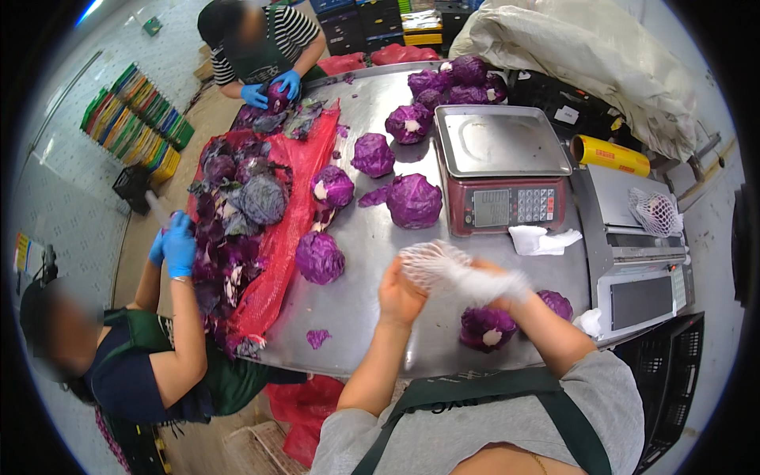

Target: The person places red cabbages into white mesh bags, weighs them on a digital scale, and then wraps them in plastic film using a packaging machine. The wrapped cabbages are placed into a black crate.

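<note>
A white foam net sleeve is stretched between my hands above the steel table. My left hand grips its open-meshed end. My right hand is on the bunched, motion-blurred other end, which partly covers the fingers and wrist. Below my right forearm lie a red cabbage with its pale cut stem showing and another red cabbage. Past my hands sits a large red cabbage, with a smaller red cabbage farther left.
A digital scale stands ahead; white foam nets lie before it. At right is a wrapping machine with a yellow film roll. Two co-workers in blue gloves handle cabbages around a red mesh sack strewn with leaves.
</note>
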`<state>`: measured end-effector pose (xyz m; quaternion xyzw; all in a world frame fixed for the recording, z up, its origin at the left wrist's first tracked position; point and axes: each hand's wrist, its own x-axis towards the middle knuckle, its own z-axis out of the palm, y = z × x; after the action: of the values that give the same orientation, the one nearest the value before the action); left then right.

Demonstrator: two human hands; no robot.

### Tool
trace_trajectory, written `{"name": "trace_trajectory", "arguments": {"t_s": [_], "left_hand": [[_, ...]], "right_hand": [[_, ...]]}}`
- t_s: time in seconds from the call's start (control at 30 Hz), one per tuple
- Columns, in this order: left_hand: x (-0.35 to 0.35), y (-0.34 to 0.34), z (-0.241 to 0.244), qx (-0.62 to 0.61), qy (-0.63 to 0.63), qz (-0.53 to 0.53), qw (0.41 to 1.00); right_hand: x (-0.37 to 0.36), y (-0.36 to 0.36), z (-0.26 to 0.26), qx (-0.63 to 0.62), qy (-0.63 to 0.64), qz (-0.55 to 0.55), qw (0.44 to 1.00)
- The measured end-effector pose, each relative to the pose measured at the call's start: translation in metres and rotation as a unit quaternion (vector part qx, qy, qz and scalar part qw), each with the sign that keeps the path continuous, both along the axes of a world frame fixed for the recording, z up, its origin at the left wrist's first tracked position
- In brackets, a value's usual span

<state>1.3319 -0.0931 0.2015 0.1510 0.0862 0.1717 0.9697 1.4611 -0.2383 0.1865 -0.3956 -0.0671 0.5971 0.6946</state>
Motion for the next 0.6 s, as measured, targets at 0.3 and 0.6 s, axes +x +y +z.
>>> {"name": "trace_trajectory", "arguments": {"t_s": [0.3, 0.6], "left_hand": [[0.027, 0.107, -0.028, 0.301, 0.079, 0.032, 0.950], [0.074, 0.177, -0.085, 0.754, 0.270, -0.080, 0.593]], "right_hand": [[0.073, 0.051, 0.002, 0.079, 0.028, -0.237, 0.968], [0.077, 0.127, -0.056, -0.245, -0.754, -0.004, 0.609]]}}
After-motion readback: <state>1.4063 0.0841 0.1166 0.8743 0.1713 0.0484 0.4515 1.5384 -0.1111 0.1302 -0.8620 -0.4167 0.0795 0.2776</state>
